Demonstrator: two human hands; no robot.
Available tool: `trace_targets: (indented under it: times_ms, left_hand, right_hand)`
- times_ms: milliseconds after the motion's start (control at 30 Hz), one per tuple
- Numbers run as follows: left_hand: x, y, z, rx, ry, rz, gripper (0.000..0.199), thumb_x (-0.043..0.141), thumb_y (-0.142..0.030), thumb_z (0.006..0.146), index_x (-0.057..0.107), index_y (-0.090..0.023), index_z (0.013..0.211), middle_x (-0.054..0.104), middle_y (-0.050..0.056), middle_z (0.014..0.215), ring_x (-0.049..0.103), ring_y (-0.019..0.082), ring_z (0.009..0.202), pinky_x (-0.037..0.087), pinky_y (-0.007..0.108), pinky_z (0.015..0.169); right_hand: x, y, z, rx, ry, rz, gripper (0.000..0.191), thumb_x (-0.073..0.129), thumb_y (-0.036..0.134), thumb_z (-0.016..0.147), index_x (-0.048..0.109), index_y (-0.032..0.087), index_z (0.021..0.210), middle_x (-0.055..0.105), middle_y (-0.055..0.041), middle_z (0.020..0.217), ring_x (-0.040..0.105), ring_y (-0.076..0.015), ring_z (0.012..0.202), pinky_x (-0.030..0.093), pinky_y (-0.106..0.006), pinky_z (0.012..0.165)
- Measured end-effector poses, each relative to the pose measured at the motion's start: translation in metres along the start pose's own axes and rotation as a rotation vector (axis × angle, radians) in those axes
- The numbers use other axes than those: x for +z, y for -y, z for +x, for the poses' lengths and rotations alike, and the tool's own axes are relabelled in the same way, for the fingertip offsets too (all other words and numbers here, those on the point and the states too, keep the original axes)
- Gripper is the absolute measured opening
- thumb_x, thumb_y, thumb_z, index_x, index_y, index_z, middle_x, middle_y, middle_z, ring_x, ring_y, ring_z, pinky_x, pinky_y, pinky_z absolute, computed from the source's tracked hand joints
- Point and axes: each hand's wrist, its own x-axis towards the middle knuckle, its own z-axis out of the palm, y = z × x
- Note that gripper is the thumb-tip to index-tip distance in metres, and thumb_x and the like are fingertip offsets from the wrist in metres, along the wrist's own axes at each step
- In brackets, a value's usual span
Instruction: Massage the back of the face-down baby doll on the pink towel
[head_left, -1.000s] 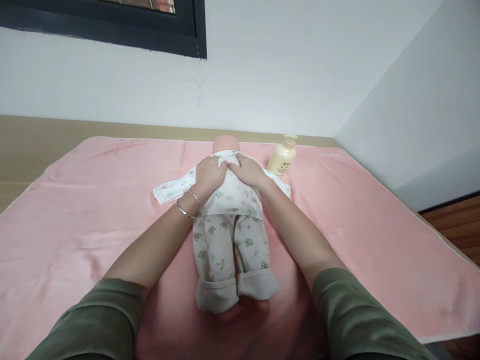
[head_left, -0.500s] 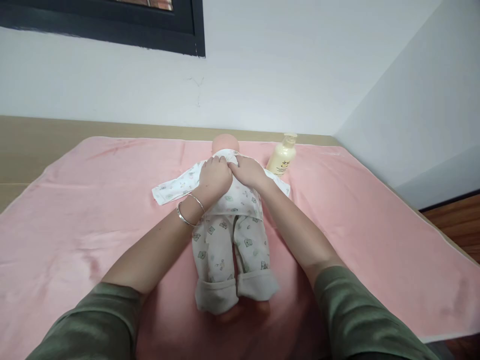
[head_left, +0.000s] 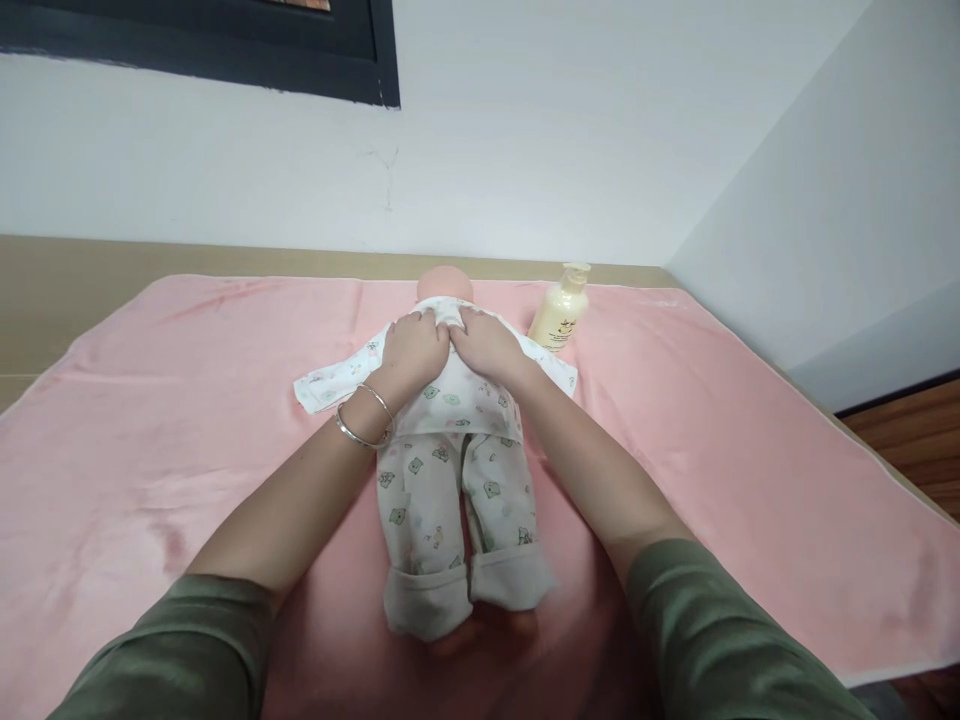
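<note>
A baby doll lies stretched out with its smooth head (head_left: 445, 285) at the far end and its feet toward me. It wears a white printed top (head_left: 459, 405) and matching trousers (head_left: 424, 500) with turned-up cuffs. My left hand (head_left: 418, 350), below a silver bangle (head_left: 365, 418), rests flat on the doll's upper body, holding nothing. Beside it my right hand (head_left: 486, 342) lies on the same part, fingers extended, the two thumbs close together. The sleeves spread out to both sides. Which way the doll faces I cannot tell.
A cream pump bottle (head_left: 559, 310) stands just beyond the doll's right-hand sleeve. Everything rests on a pink cloth (head_left: 720, 450) over a wooden surface (head_left: 82, 300). A white wall (head_left: 525, 130) with a dark window frame (head_left: 330, 55) rises behind.
My left hand has flattened out from a more curled shape and moved slightly left. My right hand stays on the doll's upper body. The whole view has shifted slightly.
</note>
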Motion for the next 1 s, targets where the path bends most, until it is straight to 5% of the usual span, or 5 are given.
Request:
trace_targets:
  times_ms: [233,600,800,1000]
  left_hand:
    - [0.000,-0.007,-0.006,0.061,-0.019,0.025,0.042,0.033,-0.021,0.098,0.067,-0.009,0.119,0.069,0.024,0.125,0.062,0.036,0.124,0.047,0.048,0.108]
    - [0.003,0.019,0.014,-0.040,0.042,-0.166,0.047,0.029,-0.035,0.099,0.065,-0.015,0.122,0.071,0.020,0.130,0.066,0.037,0.119,0.051,0.048,0.100]
    - [-0.001,0.011,0.008,0.040,0.040,-0.135,0.046,0.030,-0.033,0.100,0.067,-0.016,0.123,0.071,0.017,0.131,0.064,0.032,0.122,0.050,0.045,0.107]
    - [-0.005,-0.010,-0.010,0.096,-0.002,-0.005,0.042,0.038,-0.028,0.098,0.063,-0.014,0.129,0.066,0.021,0.134,0.059,0.036,0.129,0.047,0.049,0.110]
  right_hand:
    - [0.004,-0.015,0.010,0.038,0.002,0.028,0.055,0.035,0.046,0.105,0.059,0.008,0.137,0.066,-0.0207,0.141,0.063,-0.0373,0.127,0.047,-0.047,0.109]
    - [-0.003,0.019,-0.011,-0.080,0.033,-0.075,0.047,0.033,0.024,0.103,0.058,0.003,0.138,0.061,-0.0229,0.146,0.056,-0.0356,0.134,0.042,-0.047,0.114]
    - [0.000,-0.013,0.008,-0.010,0.042,0.124,0.046,0.035,0.033,0.103,0.057,0.015,0.140,0.063,-0.0143,0.148,0.061,-0.0312,0.132,0.046,-0.043,0.112]
    - [0.008,-0.029,0.018,0.042,0.009,0.087,0.052,0.032,0.049,0.105,0.062,0.015,0.130,0.070,-0.0164,0.136,0.066,-0.0357,0.120,0.049,-0.049,0.106]
